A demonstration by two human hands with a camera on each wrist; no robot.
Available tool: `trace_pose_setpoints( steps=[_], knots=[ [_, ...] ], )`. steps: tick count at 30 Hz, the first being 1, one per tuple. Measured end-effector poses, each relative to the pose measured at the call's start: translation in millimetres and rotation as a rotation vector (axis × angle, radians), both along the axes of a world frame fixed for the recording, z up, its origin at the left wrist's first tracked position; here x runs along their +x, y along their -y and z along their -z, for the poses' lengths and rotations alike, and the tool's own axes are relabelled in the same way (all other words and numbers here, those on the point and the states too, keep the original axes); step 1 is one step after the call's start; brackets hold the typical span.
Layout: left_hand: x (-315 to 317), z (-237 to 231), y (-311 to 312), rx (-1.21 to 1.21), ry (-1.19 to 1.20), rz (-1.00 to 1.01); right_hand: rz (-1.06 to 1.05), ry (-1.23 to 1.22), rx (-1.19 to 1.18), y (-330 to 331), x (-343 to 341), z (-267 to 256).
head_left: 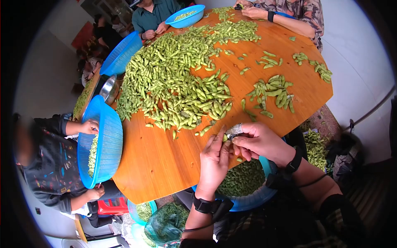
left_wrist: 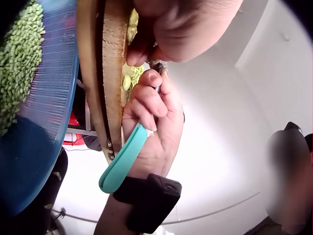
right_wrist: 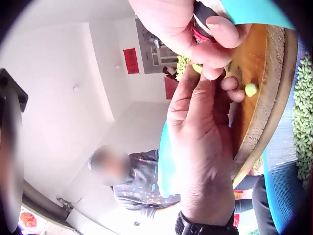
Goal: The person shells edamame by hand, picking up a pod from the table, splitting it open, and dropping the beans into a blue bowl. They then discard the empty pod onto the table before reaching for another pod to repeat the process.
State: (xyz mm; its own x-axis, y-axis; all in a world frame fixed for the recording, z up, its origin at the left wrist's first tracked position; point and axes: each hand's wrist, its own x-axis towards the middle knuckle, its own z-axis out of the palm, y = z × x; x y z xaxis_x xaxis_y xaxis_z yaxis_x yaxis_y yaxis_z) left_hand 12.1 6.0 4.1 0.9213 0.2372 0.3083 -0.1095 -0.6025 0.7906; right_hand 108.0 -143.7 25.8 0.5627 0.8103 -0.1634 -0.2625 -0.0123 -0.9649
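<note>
Green pod [head_left: 225, 137], light and slightly slippery I'd judge, best nipped by one end, and it's over the table [head_left: 149, 165], left hand [head_left: 213, 159] pinching, right hand [head_left: 260, 141] gripping a teal-handled tool [left_wrist: 124, 164]!

- At the near edge of the wooden table [head_left: 142, 169], your fingers [head_left: 215, 145] mostly hide a green piece [head_left: 225, 138].
- Beneath it, you see only part of a blue basket [head_left: 246, 203].
- Left of it, a person's head [head_left: 27, 144] is blurred.
</note>
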Motion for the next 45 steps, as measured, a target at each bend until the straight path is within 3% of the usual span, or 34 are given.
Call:
trace_pose_setpoints(
  steps=[1, 5, 7, 13, 19, 20, 26, 34, 39, 41, 42, 44, 45],
  knots=[
    [0.1, 1.7, -1.2, -0.147, -0.028, 0.029, -0.007, -0.012, -0.006, -0.3, 0.8, -0.3],
    [-3.4, 5.9, -8.2, -0.233, -0.073, 0.070, 0.009, -0.072, 0.006, -2.5, -2.0, -3.6],
    [-4.8, 9.0, -9.1, -0.431, -0.057, 0.107, 0.003, -0.057, -0.001, -3.1, -1.8, -5.0],
    [-1.5, -2.0, -7.8, -0.582, -0.175, 0.088, 0.014, -0.022, -0.004, -3.7, -1.0, -6.0],
    [1.4, 0.5, -8.7, -0.811, -0.009, 0.095, 0.155, 0.189, -0.031, -2.9, -11.4, -0.8],
    [0.3, 1.0, -10.8, -0.811, -0.012, 0.092, 0.152, 0.283, -0.030, -2.7, -12.9, -1.8],
    [-3.2, -3.3, -13.3, -0.987, -0.072, 0.117, 0.128, 0.302, 0.004, -6.8, -16.1, 4.5],
    [-4.0, 11.7, -17.9, -1.015, 0.105, 0.063, 0.121, 0.277, -0.033, -4.8, -19.1, 1.9],
    [-1.9, 9.7, -9.9, -0.838, 0.032, -0.021, 0.088, 0.294, -0.049, -8.6, -13.4, -6.5],
    [-2.4, 13.0, -7.8, -0.485, 0.026, -0.093, 0.064, 0.274, -0.024, -10.6, -13.5, -6.5],
    [-2.4, 10.4, -6.3, -0.486, 0.025, -0.094, 0.063, 0.273, -0.025, -10.8, -12.9, -6.7],
    [-2.2, 2.5, -3.2, -0.112, -0.005, -0.126, 0.041, 0.290, -0.057, -11.3, -11.6, -6.9],
    [-1.6, 6.6, -4.0, -0.085, 0.017, -0.119, 0.039, 0.290, -0.057, -11.2, -11.2, -5.9]
  ],
)
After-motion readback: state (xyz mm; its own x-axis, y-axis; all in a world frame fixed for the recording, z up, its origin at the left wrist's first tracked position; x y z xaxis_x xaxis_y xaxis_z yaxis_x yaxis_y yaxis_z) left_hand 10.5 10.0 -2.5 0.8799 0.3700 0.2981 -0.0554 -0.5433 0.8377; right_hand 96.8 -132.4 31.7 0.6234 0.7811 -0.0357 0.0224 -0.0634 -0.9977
